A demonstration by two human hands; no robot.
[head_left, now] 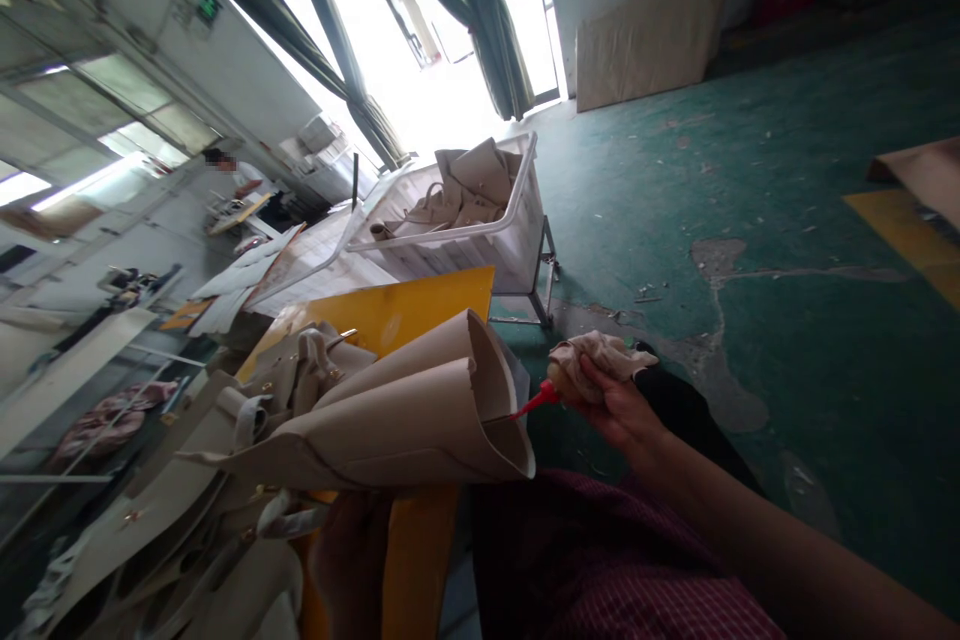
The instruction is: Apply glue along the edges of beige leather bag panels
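Observation:
My right hand point(611, 400) is closed around a small bottle with a red pointed nozzle point(534, 403) and a crumpled beige rag point(596, 357). The nozzle tip touches the open edge of a folded beige leather bag piece point(420, 415) lying on a yellow table point(401, 312). My left hand point(352, 550) sits in shadow under that piece, and its fingers are hidden. More beige bag parts with straps and metal fittings point(300, 360) are piled to the left.
A white plastic crate on a metal stand point(517, 250) holds several beige bags. Another person point(225, 165) works at a far table on the left. Worn green floor point(787, 250) spreads right, with cardboard sheets point(649, 35) against the wall.

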